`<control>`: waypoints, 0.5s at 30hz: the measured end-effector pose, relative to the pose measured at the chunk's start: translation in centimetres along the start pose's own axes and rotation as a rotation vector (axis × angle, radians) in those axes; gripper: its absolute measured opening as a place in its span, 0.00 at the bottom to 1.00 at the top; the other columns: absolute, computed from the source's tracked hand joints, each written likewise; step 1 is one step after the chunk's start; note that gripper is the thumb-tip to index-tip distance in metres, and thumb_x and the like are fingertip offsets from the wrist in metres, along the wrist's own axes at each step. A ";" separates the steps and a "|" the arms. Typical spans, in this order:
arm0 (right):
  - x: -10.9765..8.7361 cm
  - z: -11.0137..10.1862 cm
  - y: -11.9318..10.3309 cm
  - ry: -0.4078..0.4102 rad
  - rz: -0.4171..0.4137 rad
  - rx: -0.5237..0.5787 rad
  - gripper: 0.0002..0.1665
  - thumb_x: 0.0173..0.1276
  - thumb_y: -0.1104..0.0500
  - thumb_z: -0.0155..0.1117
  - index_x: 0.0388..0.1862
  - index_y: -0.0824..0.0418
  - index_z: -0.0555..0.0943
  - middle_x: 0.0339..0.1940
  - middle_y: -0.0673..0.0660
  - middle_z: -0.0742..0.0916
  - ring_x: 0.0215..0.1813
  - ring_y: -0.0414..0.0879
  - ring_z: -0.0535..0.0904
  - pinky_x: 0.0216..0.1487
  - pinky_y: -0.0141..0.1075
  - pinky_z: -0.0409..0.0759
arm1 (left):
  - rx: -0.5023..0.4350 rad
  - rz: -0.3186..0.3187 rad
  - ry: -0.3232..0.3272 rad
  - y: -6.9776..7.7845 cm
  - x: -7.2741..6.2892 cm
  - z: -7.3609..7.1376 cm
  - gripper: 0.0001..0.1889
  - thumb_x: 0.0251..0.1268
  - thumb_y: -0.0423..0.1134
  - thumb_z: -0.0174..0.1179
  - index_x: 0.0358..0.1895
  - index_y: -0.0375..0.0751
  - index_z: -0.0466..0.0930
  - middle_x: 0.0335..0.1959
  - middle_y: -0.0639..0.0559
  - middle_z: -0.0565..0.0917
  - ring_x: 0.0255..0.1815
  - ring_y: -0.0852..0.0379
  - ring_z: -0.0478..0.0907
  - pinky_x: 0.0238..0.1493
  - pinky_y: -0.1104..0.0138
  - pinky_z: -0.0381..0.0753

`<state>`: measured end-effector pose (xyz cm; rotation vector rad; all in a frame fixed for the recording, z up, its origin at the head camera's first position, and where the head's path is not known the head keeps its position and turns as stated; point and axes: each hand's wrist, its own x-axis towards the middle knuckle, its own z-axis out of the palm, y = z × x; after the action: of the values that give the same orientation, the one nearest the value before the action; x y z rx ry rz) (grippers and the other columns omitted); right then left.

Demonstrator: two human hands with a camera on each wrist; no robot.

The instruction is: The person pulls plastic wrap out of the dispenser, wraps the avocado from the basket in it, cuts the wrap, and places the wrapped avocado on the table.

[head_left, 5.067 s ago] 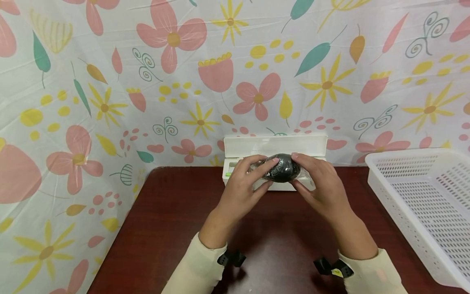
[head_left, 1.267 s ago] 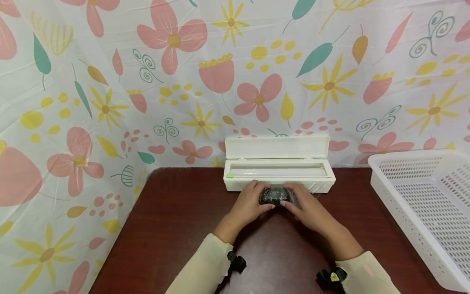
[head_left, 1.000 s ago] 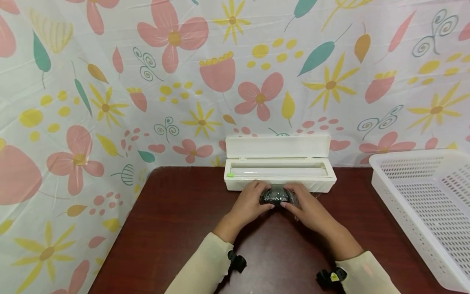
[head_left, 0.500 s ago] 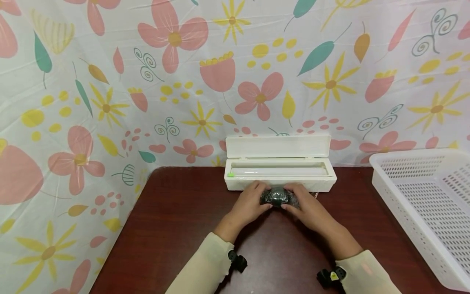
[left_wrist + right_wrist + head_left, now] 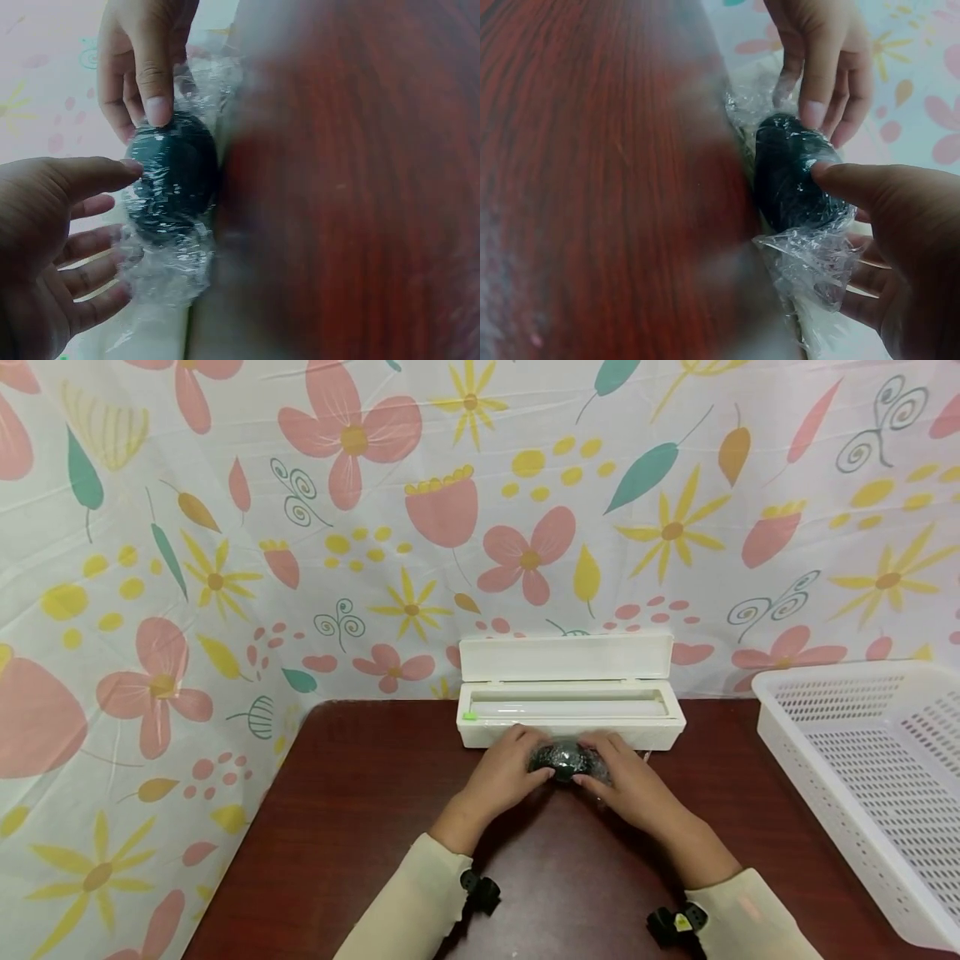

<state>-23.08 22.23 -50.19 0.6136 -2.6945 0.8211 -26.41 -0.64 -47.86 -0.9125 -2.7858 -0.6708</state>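
A dark, blackish-green oval object (image 5: 566,762), wrapped in clear cling film, is between my two hands in front of the white cling film box. My left hand (image 5: 504,772) holds its left end, with the thumb on the near side. On the right end, my right hand (image 5: 636,787) grips with the thumb in front and fingers behind. Loose, crumpled film (image 5: 169,274) bunches at the end by my left hand in the left wrist view. More film (image 5: 814,262) gathers near my right hand in the right wrist view. Exactly what is wrapped cannot be told.
The long white cling film box (image 5: 480,735) stands at the table's back edge, lid (image 5: 566,658) raised, a roll (image 5: 570,710) inside and a green slider (image 5: 470,716) at its left. A white perforated basket (image 5: 795,752) is on the right. Floral cloth hangs behind the brown table (image 5: 360,810).
Since about five seconds ago, both hands have brought the wrapped object down and nearer, from over the box to in front of it. In the last half second, my left thumb has shifted onto it.
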 end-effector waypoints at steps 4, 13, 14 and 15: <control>0.1 -0.1 -0.2 0.029 -0.016 -0.020 0.34 0.65 0.55 0.74 0.67 0.64 0.73 0.62 0.63 0.79 0.63 0.59 0.77 0.63 0.57 0.76 | -0.040 -0.021 0.029 0.0 0.0 -1.1 0.21 0.69 0.47 0.66 0.62 0.48 0.79 0.56 0.52 0.80 0.54 0.56 0.81 0.54 0.65 0.82; 0.3 -0.2 -1.0 0.179 -0.087 -0.039 0.27 0.66 0.59 0.72 0.62 0.65 0.77 0.57 0.62 0.80 0.56 0.56 0.79 0.54 0.53 0.79 | -0.122 -0.083 0.225 -1.4 0.1 -2.8 0.12 0.68 0.40 0.66 0.52 0.45 0.84 0.47 0.51 0.84 0.49 0.53 0.80 0.50 0.61 0.81; 0.3 -0.2 -1.1 0.193 -0.091 -0.039 0.26 0.66 0.60 0.72 0.62 0.64 0.77 0.57 0.62 0.80 0.56 0.56 0.79 0.53 0.53 0.79 | -0.128 -0.087 0.248 -1.6 0.1 -3.0 0.12 0.67 0.39 0.67 0.51 0.44 0.85 0.46 0.50 0.84 0.49 0.52 0.80 0.50 0.60 0.81; 0.3 -0.2 -1.2 0.203 -0.093 -0.036 0.26 0.67 0.60 0.71 0.61 0.64 0.78 0.57 0.61 0.80 0.56 0.56 0.79 0.53 0.53 0.79 | -0.130 -0.091 0.269 -1.8 0.1 -3.1 0.12 0.66 0.39 0.67 0.51 0.43 0.85 0.46 0.50 0.84 0.50 0.50 0.79 0.51 0.59 0.80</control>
<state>-22.81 21.35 -49.38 0.6071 -2.4737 0.7647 -27.55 -3.28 -45.70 -0.6619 -2.5808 -0.9232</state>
